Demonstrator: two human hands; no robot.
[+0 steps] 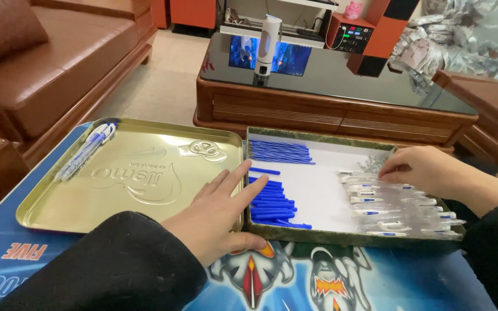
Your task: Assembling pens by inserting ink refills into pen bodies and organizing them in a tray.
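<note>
Blue refills [272,201] lie heaped at the left of the box [341,237], and the left hand [220,213] is laid flat over its wall, fingers [255,187] spread apart and touching the heap, nothing gripped. The right hand [427,168] is set on the clear barrels [399,207] at the right, fingertips drawn together, though whether one is pinched cannot be told. Picking parts appears in hand; a refill would next need closing fingers round it.

the left hand [220,216] lies flat across the edge between a gold tin tray [59,207] and a shallow box [341,237], fingertips on the blue pen parts [275,203]; the right hand [425,168] pinches down at small springs [374,164], just above the clear pen barrels [399,207]; finished pens [85,151] lie in the tray, well left of the left hand; longer blue refills [278,152] sit beyond its fingertips.
</note>
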